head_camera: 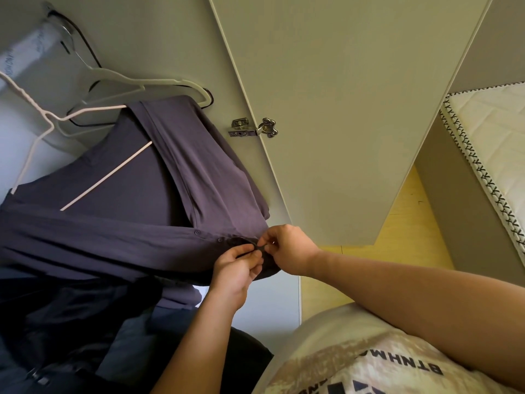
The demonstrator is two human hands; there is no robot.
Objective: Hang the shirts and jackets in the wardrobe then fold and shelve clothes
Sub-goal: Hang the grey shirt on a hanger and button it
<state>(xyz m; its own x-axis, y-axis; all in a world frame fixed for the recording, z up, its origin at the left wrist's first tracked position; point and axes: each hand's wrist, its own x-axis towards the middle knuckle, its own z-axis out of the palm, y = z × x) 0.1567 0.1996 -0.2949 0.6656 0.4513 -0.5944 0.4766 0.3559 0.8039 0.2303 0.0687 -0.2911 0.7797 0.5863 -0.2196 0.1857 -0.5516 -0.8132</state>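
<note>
Shirt (pixel 113 245) edge sits pinched between left hand (pixel 235 270) and right hand (pixel 289 248), seemingly at a button.

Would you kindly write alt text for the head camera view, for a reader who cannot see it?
The left hand and right hand pinch the buttoned edge of a purple shirt on a pink hanger beside the open wardrobe door.

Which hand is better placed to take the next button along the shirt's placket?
Left, probably. Both hands pinch the shirt, but the left hand lies nearer the next button; the right hand would have to cross it.
</note>
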